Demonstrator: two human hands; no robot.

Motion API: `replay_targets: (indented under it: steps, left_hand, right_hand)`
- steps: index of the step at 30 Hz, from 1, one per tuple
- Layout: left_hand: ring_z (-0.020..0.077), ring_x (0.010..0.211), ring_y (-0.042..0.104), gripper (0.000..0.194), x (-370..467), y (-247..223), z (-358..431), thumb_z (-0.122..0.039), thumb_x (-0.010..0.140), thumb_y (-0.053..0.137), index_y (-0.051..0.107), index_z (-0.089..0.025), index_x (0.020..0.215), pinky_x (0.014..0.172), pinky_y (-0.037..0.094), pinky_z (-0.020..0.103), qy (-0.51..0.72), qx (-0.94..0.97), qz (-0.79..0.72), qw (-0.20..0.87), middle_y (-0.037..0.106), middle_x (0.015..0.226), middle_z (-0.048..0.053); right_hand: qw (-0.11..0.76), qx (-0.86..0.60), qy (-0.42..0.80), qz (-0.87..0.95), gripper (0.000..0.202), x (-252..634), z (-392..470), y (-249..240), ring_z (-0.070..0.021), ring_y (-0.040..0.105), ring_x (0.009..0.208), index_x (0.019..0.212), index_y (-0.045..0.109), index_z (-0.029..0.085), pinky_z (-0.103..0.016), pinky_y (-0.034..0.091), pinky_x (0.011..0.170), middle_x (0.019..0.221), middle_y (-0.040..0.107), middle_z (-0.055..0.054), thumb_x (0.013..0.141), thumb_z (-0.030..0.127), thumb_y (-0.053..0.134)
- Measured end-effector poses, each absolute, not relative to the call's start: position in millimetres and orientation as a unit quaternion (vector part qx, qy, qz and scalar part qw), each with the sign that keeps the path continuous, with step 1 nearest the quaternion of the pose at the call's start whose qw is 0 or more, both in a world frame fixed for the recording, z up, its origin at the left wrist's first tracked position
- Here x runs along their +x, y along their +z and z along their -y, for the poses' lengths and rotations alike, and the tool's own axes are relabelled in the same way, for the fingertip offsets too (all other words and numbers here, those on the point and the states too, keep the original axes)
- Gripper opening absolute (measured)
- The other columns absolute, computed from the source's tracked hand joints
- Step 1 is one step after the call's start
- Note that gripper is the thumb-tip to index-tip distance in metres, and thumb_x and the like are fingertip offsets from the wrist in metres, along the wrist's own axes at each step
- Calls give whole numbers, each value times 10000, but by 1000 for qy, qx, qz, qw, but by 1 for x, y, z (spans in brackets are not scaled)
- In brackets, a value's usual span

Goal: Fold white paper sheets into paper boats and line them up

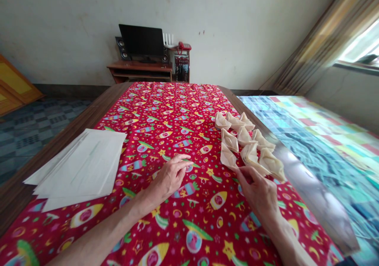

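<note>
Several folded cream paper pieces (244, 135) sit in a cluster on the right side of the red patterned cloth (192, 240). The nearest left folded paper (227, 156) has its lower corner pinched between the thumb and fingers of my right hand (257, 187). Over the middle of the cloth, my left hand (171, 176) is held with its fingers loosely extended and nothing in them. A stack of flat white paper sheets (85, 163) lies on the left side, fanned unevenly, away from both hands.
Dark wooden table edges (97, 108) show beside the cloth. Beyond the table stand a monitor (142, 40), speakers and a red telephone (184, 46) on a small desk (139, 65). A bed with a checked cover (325, 123) adjoins the right side.
</note>
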State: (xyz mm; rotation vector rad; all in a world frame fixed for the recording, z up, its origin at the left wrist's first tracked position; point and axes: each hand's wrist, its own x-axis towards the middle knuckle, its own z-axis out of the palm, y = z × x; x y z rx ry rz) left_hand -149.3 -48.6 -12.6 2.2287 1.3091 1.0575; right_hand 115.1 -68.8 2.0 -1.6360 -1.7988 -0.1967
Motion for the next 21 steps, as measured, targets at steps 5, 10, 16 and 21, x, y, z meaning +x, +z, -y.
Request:
replay_targets:
  steps: [5, 10, 16, 21]
  left_hand:
    - [167, 962, 639, 320, -149, -14, 50, -93, 853, 432, 683, -192, 1026, 851, 535, 299, 369, 790, -460, 164, 632, 1139, 80]
    - [161, 966, 642, 317, -152, -9, 50, -100, 864, 425, 685, -190, 1021, 856, 537, 286, 375, 795, -451, 155, 628, 1154, 83]
    - [180, 1029, 623, 326, -182, 10, 52, -121, 883, 392, 679, -158, 1032, 888, 523, 292, 365, 809, -454, 83, 635, 1145, 104]
    - [247, 1138, 554, 319, -251, 0, 74, -316, 900, 463, 610, -240, 1172, 1024, 398, 435, 263, 815, -516, -38, 565, 1281, 76]
  right_hand:
    - [329, -646, -97, 682, 414, 117, 75, 4, -137, 575, 453, 754, 618, 202, -228, 360, 443, 577, 644, 1, 878, 547, 427]
    - [365, -566, -70, 736, 342, 104, 85, 18, -80, 447, 379, 639, 493, 201, -206, 314, 425, 470, 501, 45, 901, 419, 465]
    - [241, -350, 72, 902, 251, 59, 101, 23, -90, 471, 478, 686, 498, 198, -226, 315, 500, 561, 541, 22, 927, 224, 433]
    - [197, -257, 69, 944, 301, 21, 95, 13, -93, 453, 457, 671, 497, 192, -250, 273, 477, 562, 558, 14, 944, 274, 399]
